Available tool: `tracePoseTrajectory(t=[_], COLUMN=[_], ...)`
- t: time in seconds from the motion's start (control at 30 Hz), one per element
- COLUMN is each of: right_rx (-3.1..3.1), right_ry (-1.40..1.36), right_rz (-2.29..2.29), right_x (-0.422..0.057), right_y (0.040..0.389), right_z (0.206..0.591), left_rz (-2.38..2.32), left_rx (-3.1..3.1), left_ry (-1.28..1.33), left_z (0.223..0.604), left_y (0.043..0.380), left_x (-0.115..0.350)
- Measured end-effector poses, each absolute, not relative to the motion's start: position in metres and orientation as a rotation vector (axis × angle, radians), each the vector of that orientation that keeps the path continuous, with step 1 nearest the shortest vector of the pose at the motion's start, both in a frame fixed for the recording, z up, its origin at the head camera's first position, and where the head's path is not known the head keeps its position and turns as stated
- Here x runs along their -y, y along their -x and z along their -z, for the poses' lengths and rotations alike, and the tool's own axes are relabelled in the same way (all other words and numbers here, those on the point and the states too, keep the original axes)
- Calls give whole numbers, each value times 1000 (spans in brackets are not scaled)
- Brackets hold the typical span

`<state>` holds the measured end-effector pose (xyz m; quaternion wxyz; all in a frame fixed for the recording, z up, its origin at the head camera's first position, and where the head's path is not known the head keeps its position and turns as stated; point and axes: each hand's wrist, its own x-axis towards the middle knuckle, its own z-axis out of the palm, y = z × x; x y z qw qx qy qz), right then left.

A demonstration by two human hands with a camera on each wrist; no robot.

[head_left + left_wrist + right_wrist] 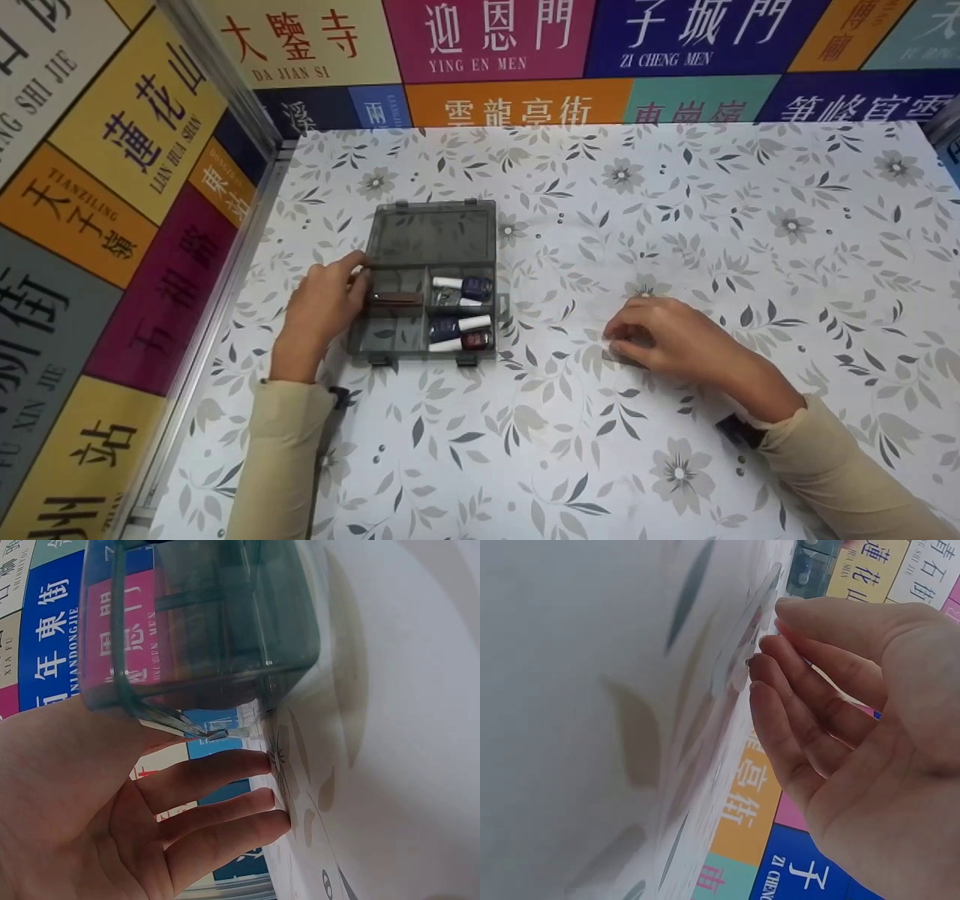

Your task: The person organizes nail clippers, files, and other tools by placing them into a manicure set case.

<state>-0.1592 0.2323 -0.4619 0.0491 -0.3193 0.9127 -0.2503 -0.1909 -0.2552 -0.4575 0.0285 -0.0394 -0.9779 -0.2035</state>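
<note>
Grey-green, see-through plastic forms the box [394,335], which sits on the worktop [570,450] with its lid [431,236] folded back and the left hand [319,304] at its left wall. Three of that hand's fingers [232,836] reach out nearly straight; whether thumb and index grip the wall, I cannot tell. A careless sideways push there could slide the box, and lifting it by that side alone could send the bottles [475,340], apparently loose at the right, rolling together. A jolt could also shift the brown piece [399,298]. The right hand [671,337] is well apart, fingers bent beside a thin clear thing [733,656]; I cannot tell whether they pinch it. Being hard to see against the pattern, it could be fumbled.
</note>
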Motion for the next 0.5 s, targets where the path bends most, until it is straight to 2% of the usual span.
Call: tracePoseTrajectory(t=[0.5], right_rx=[-2811], right_ry=[930], right_rz=[696], right_x=[-239], right_y=[153], right_z=[461], left_rz=[626], left_rx=[2998], left_ry=[146], left_z=[459], left_y=[191], left_x=[256])
